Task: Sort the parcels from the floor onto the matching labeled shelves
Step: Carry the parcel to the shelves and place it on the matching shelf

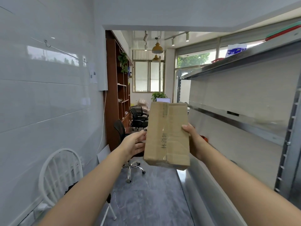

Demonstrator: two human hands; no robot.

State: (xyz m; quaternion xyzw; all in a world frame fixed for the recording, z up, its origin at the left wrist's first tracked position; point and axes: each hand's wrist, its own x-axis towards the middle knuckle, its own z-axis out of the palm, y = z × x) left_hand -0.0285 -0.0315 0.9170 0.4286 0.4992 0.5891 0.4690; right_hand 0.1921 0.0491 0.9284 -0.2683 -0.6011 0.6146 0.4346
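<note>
A taped brown cardboard parcel point(167, 136) with black handwriting down its middle is held up in front of me at chest height. My right hand point(194, 141) grips its right edge, thumb on the front face. My left hand point(136, 142) sits at the parcel's left edge with fingers spread, touching or just beside it. The metal shelving unit point(241, 123) runs along the right, with a small black label point(232, 113) on the middle shelf's front edge. The parcel hangs left of the shelves, over the aisle.
A white wire chair point(60, 173) stands at the lower left against the tiled wall. Black office chairs point(138, 118) and a brown bookcase point(117, 95) stand ahead down the aisle. Items including a blue-printed bag point(236, 50) lie on the top shelf.
</note>
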